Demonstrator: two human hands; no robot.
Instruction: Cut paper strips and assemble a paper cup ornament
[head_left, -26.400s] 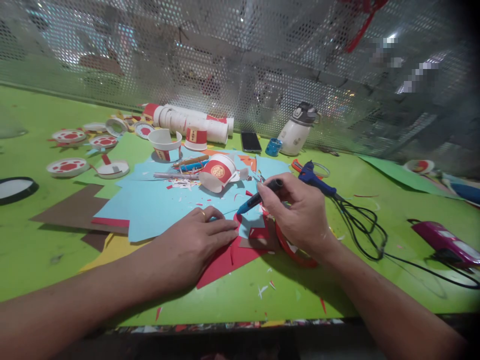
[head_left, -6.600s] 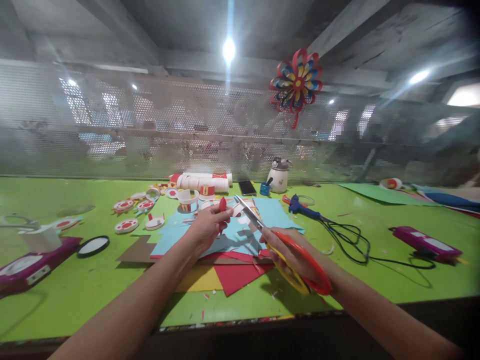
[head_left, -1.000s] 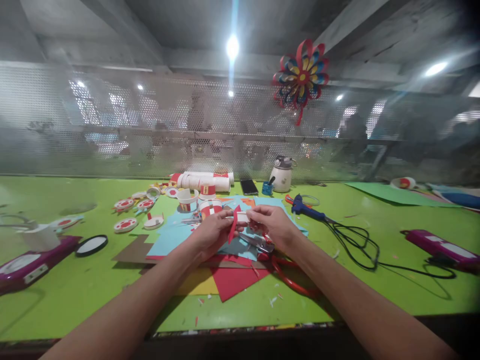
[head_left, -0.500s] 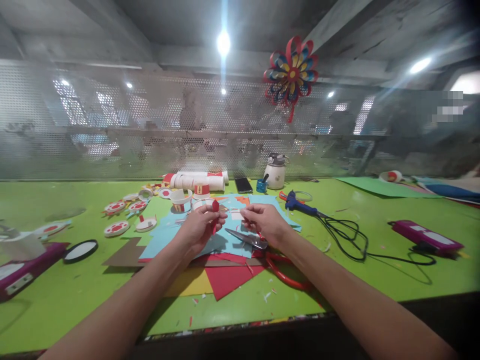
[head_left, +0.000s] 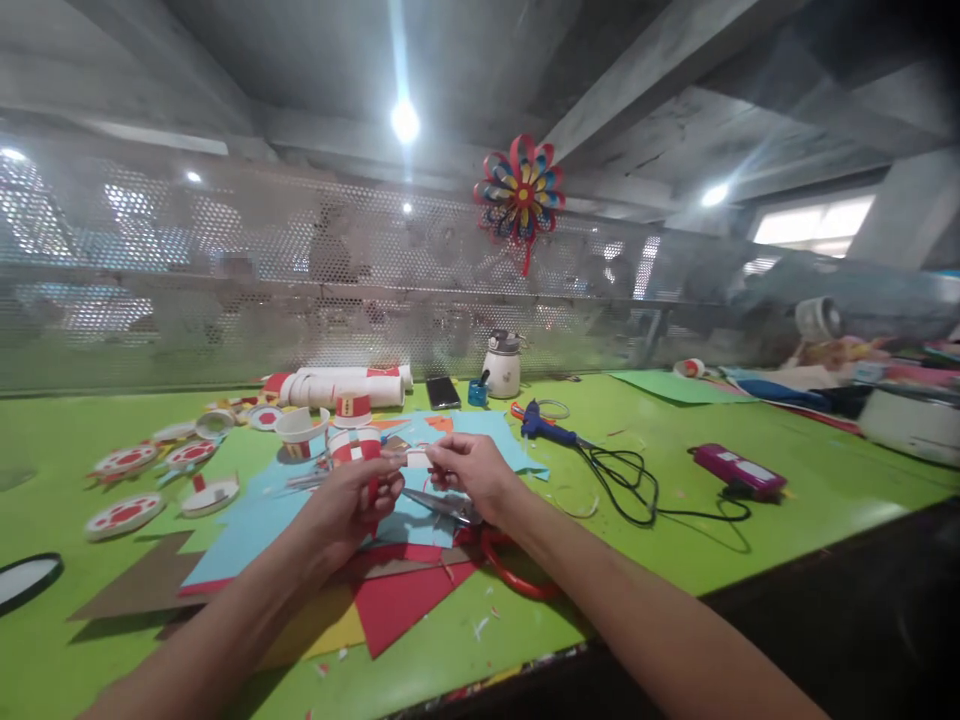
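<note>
Centre of the frame, my left hand (head_left: 346,502) holds a red paper piece (head_left: 373,490), and my right hand (head_left: 478,478) pinches a small white piece (head_left: 418,458). Below my right hand, scissors (head_left: 444,505) lie over blue paper (head_left: 247,535) on the counter (head_left: 675,420).

Showing red on gripped piece (head_left: 373,491), white on pinched strip (head_left: 417,457), red on scissors handle (head_left: 517,580), lime green on tabletop (head_left: 825,480), pale blue on sheet (head_left: 255,520). Bearing red spots over white on disc (head_left: 126,515). Displaying red, blue and yellow on looped flower (head_left: 523,195), magenta on power strip (head_left: 739,470).
</note>
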